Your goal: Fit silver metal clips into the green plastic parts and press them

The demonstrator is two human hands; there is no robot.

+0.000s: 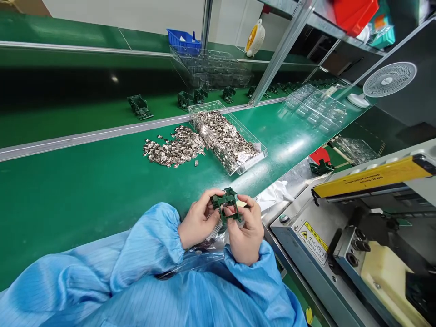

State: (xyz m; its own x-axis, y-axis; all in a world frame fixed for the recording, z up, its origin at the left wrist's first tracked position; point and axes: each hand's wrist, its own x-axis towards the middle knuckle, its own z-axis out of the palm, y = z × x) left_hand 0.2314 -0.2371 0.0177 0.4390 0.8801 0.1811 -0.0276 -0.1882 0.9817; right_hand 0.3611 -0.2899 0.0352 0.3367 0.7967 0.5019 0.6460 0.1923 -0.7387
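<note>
Low in the centre of the frame, the left hand [197, 222] and right hand [245, 231] both pinch a small dark green plastic frame [226, 207], fingers curled closed on its edges (sleeves are pale blue). Above, a clear tray [252, 160] holds metal clips, with a loose pile of clips [173, 147] on the green table [85, 190].

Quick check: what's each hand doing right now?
Left hand: closed on the left side of the green plastic part.
Right hand: closed on the right side of the same part, fingers pinching it.
</note>
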